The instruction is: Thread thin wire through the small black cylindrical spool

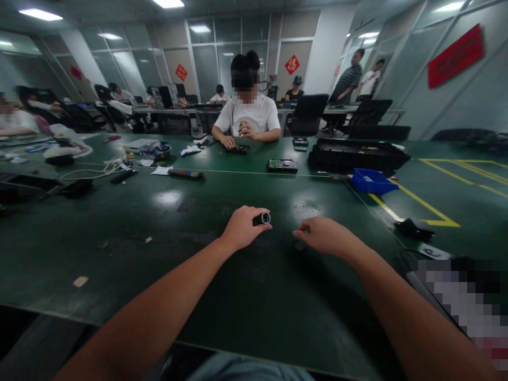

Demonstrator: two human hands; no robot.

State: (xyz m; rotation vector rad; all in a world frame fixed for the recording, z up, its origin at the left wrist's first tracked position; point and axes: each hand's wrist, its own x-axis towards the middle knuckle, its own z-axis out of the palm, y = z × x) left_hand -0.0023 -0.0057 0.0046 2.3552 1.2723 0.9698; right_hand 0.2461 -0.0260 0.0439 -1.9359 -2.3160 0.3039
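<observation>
My left hand (243,228) is wrapped round a short black flashlight (262,218), above the green table. A round, silver-rimmed end of it points toward my right hand, and the hand covers the rest. Apart from it, to the right, my right hand (317,234) is closed with the fingertips together. Something small and dark seems to show between its fingers, too unclear to name. Its shadow falls on the table below.
Across the green table (159,275), a person (248,114) in a white shirt handles a dark device (237,149). A circuit-board drive (282,165), a blue bin (373,181), a long black case (357,154) and a screwdriver-like tool (186,173) lie beyond my hands.
</observation>
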